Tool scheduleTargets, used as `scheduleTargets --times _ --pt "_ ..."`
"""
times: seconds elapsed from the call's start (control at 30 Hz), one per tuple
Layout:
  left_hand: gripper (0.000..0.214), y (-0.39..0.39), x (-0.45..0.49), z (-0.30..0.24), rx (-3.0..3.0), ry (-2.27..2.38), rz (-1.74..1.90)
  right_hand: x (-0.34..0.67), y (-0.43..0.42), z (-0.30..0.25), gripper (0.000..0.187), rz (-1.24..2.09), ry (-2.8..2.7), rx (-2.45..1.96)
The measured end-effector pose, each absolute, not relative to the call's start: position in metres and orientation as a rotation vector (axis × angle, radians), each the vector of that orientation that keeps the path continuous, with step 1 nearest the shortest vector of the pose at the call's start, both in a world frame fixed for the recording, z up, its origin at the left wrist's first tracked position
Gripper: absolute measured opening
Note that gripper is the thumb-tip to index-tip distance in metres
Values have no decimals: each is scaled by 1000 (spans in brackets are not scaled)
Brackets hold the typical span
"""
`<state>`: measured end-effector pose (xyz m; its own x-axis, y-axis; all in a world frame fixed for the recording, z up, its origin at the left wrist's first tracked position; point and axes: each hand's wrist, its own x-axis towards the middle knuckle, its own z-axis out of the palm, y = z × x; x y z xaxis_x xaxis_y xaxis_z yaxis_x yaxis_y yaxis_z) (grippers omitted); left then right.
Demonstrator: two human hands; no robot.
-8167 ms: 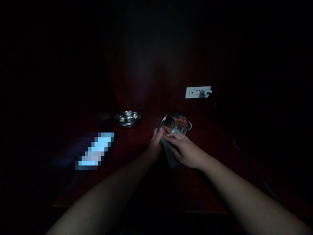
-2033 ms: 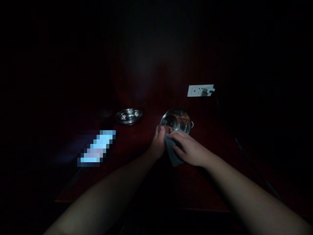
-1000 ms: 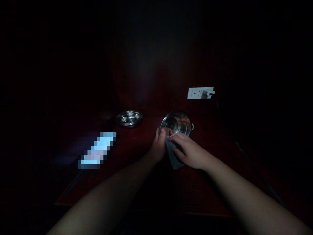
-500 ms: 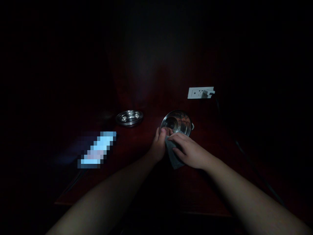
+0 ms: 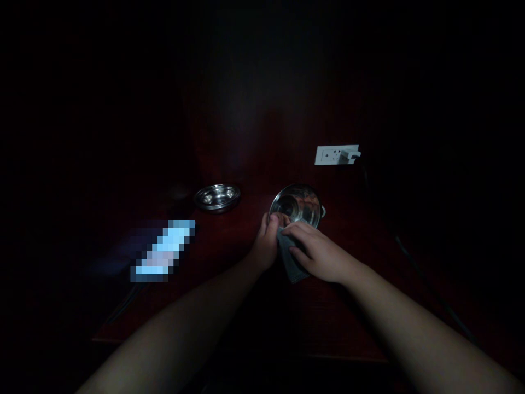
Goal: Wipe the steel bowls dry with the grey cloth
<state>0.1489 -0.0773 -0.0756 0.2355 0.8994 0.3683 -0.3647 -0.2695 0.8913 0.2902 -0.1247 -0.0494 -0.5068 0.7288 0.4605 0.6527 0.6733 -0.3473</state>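
Observation:
A shiny metal pot (image 5: 305, 207) with a small side handle is tipped so its mouth faces me. My left hand (image 5: 268, 241) grips its near left rim, thumb at the edge. My right hand (image 5: 314, 251) is curled over a grey-green cloth (image 5: 294, 265) at the pot's near rim, and the cloth hangs down below the fingers. The right fingertips partly cover the rim, and the pot's underside is hidden.
A shallow metal dish or lid (image 5: 217, 198) lies to the left on the dark red table (image 5: 229, 235). A lit phone (image 5: 164, 251), blurred out, is nearer me. A white socket (image 5: 328, 155) with a plug is on the wall; a cable (image 5: 430, 290) runs along the right.

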Motion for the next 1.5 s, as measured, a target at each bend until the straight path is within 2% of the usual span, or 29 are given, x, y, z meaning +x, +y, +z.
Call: scheduleTargets --times 1.5 --pt "47 -77 149 -77 1253 627 1347 290 -124 -49 36 171 -2305 -1068"
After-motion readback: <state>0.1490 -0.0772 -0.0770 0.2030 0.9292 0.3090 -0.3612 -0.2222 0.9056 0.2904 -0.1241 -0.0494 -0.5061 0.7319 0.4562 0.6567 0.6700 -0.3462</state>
